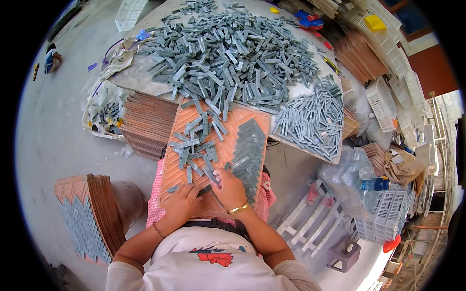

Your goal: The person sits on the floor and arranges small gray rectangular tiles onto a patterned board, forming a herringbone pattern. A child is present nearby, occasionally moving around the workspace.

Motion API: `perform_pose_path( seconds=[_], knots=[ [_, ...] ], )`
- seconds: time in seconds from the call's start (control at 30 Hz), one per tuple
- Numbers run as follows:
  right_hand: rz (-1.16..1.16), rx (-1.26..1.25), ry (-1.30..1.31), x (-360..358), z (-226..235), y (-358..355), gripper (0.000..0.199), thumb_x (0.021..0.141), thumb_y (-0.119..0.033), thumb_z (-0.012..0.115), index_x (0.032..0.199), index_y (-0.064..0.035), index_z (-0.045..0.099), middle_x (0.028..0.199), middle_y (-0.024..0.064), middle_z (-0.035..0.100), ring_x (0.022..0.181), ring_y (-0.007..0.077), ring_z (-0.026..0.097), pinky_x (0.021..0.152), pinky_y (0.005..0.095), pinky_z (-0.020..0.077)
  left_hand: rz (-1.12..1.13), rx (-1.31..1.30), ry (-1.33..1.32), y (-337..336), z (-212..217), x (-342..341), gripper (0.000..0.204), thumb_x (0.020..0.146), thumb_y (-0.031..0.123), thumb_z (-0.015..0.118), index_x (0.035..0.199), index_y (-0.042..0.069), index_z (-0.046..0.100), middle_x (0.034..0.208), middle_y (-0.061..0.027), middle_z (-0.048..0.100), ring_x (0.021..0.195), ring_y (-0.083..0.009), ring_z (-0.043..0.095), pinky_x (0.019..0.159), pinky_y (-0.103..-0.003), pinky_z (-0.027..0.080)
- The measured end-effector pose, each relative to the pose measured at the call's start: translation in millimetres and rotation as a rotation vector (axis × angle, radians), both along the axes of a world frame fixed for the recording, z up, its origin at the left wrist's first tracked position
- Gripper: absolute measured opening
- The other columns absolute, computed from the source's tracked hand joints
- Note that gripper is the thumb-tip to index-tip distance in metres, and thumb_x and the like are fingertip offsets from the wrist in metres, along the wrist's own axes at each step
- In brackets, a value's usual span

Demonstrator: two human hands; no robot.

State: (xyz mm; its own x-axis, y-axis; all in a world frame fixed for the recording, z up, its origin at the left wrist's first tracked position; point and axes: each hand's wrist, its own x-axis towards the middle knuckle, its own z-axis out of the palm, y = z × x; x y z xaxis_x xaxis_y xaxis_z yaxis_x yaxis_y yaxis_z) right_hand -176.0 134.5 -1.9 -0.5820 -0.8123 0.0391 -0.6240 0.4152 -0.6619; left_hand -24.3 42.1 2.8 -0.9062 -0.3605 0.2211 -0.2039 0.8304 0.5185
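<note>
An orange grooved board point(173, 167) with a herringbone pattern rests across my lap. Grey stone strips point(248, 155) fill its right side in a zigzag block, and loose strips point(194, 140) lie heaped on its middle. My right hand point(229, 190), with a gold bangle at the wrist, pinches a grey stone strip point(209, 175) low on the board. Beside it, my left hand point(181, 201) is closed over the board, its fingertips at a dark strip point(204, 190). The fingers partly cover that strip, so their grip on it is hard to see.
A large pile of grey strips point(233, 53) covers the table ahead, with a smaller heap point(310, 121) at its right corner. Stacked orange boards point(145, 121) stand left of my lap; another stack point(99, 213) is nearer. White crates point(383, 213) and a slatted rack point(303, 218) are right.
</note>
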Motion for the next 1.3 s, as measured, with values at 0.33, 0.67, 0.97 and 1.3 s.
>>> perform_pose_path(
  seconds=[0.33,0.67,0.97,1.3],
  knots=[
    [0.020,0.011,-0.068,6,9,38,0.030,0.072,-0.007,0.070,0.100,-0.0043,0.058,0.075,0.0109,0.062,0.061,0.0210,0.062,0.057,0.0313,0.0502,-0.038,0.207,-0.075,-1,-13,11,0.020,0.076,0.011,0.064,0.094,0.003,0.057,0.092,-0.0119,0.054,0.083,-0.0270,0.059,0.070,-0.035,0.049],
    [0.092,0.091,0.113,13,7,38,0.029,0.075,-0.007,0.061,0.103,-0.0059,0.056,0.080,0.0142,0.060,0.070,0.0331,0.061,0.062,0.0404,0.0500,0.055,0.315,0.044,-1,-6,9,0.019,0.076,0.008,0.067,0.093,0.001,0.061,0.090,-0.0113,0.059,0.079,-0.0298,0.060,0.067,-0.036,0.050],
    [0.069,-0.028,0.081,11,11,31,0.026,0.076,-0.005,0.062,0.101,-0.0052,0.057,0.081,0.0147,0.059,0.076,0.0344,0.060,0.063,0.0406,0.0492,0.079,0.350,0.075,-3,-4,7,0.018,0.075,0.006,0.066,0.091,0.001,0.061,0.089,-0.0118,0.059,0.078,-0.0306,0.060,0.067,-0.037,0.050],
    [0.182,0.121,0.073,-6,3,31,0.022,0.075,-0.008,0.064,0.097,-0.0068,0.061,0.078,0.0134,0.060,0.077,0.0309,0.060,0.063,0.0396,0.0486,0.075,0.219,0.120,-29,5,-23,0.015,0.074,0.004,0.065,0.088,0.003,0.062,0.087,-0.0113,0.059,0.076,-0.0302,0.059,0.065,-0.037,0.048]
  ],
)
